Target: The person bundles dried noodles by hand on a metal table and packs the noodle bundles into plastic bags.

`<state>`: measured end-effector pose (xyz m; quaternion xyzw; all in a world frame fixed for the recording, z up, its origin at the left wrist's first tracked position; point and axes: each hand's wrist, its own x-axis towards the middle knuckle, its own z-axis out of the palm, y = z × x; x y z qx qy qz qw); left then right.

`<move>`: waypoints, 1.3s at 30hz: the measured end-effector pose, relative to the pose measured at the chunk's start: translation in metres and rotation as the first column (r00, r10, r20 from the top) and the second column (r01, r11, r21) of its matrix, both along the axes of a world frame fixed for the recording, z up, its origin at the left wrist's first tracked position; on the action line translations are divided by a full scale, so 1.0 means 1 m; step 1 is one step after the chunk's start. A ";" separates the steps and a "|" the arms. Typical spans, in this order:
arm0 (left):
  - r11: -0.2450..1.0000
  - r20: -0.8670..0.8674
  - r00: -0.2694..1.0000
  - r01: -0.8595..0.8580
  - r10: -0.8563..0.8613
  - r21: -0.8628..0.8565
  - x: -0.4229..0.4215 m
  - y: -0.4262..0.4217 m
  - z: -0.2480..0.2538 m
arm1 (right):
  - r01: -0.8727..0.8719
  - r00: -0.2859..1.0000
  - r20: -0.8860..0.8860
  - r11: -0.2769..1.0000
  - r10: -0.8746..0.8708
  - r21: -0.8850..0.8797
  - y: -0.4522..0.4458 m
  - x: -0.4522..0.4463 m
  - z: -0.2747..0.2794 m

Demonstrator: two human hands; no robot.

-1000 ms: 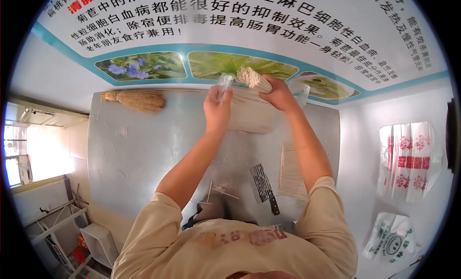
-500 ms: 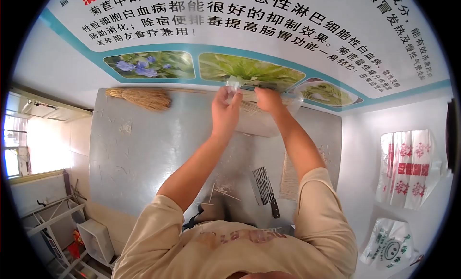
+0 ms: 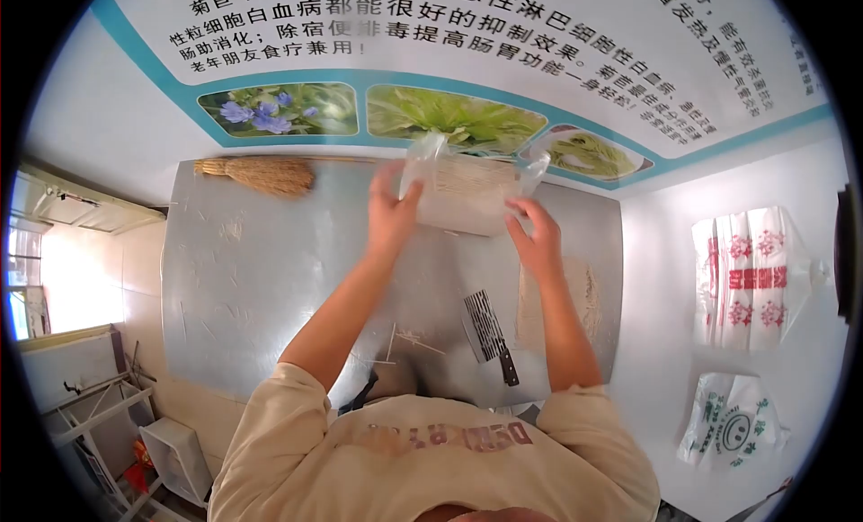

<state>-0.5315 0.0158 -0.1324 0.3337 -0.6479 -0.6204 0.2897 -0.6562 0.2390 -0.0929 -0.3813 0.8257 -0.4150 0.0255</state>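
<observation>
A clear plastic bag (image 3: 466,212) holding thin, pale noodle-like strands (image 3: 472,176) lies at the far edge of the metal table, its loose ends standing up. My left hand (image 3: 393,212) is at the bag's left side, thumb and fingers apart, the fingers partly hidden by blur and plastic. By the bag's lower right corner is my right hand (image 3: 538,237), its fingers spread and the fingertips at the plastic. Nearer to me, a cleaver (image 3: 488,329) with a dark handle rests on the table (image 3: 270,279).
A straw broom (image 3: 261,174) lies along the table's far left edge. To the right is a flat batch of pale strands (image 3: 584,302), with a few loose sticks (image 3: 418,340) near the front. Plastic bags (image 3: 744,279) hang on the right, and a printed poster (image 3: 360,63) covers the wall.
Both hands have come away from the bag's top and back toward me, the right one farther. More of the bag and its strands now shows between them. The view has shifted slightly.
</observation>
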 end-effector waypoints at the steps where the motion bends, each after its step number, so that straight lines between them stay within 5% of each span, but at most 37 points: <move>1: 1.000 0.003 1.000 0.010 -0.010 0.005 0.013 0.002 -0.011 | 0.051 0.997 0.066 0.998 -0.050 -0.021 0.025 0.017 -0.006; 3: 0.977 -0.028 0.999 -0.040 0.034 -0.207 0.048 0.006 -0.041 | 0.187 0.964 0.189 0.982 -0.185 0.006 0.071 0.054 -0.025; 9: 0.996 0.328 0.941 0.085 -0.085 0.013 0.206 0.063 -0.126 | 0.411 0.751 0.512 0.902 -0.417 0.131 0.213 0.179 -0.142; 13: 0.991 0.526 0.843 0.062 -0.115 0.118 0.308 0.112 -0.137 | 0.473 0.554 0.668 0.848 -0.498 0.240 0.246 0.261 -0.161; 17: 0.997 0.611 0.789 0.038 -0.068 0.061 0.371 0.131 -0.156 | 0.445 0.524 0.713 0.863 -0.466 0.237 0.235 0.288 -0.160; 22: 0.969 0.504 0.842 -0.244 0.192 0.040 0.440 0.146 -0.187 | 0.156 0.688 0.700 0.981 -0.189 0.112 0.195 0.284 -0.147; 24: 0.929 0.584 0.757 -0.370 0.293 0.013 0.471 0.155 -0.167 | -0.026 0.642 0.765 0.995 -0.058 0.097 0.172 0.274 -0.157; 25: 0.909 0.549 0.728 -0.374 0.411 -0.184 0.494 0.166 -0.168 | -0.124 0.643 0.766 0.986 -0.009 0.116 0.156 0.273 -0.163; 29: 0.713 0.682 0.426 -0.672 0.594 -0.201 0.596 0.242 -0.153 | -0.434 0.486 0.862 0.896 0.148 0.091 0.097 0.281 -0.193; 34: 0.310 0.911 0.064 -0.948 0.408 -0.072 0.727 0.474 -0.208 | -0.758 0.417 0.852 0.638 0.315 0.135 0.062 0.321 -0.178; 35: 0.279 0.947 0.007 -0.956 0.322 -0.088 0.731 0.509 -0.188 | -0.783 0.415 0.839 0.608 0.351 0.133 0.047 0.337 -0.175; 37: 0.635 0.996 -0.005 -0.771 -0.089 0.053 0.778 0.622 -0.266 | -0.837 0.371 0.842 0.533 0.391 0.121 0.022 0.374 -0.168; 39: 0.205 0.967 0.238 -0.955 0.089 0.216 0.780 0.696 -0.279 | -0.889 0.351 0.819 0.435 0.454 0.140 -0.002 0.418 -0.165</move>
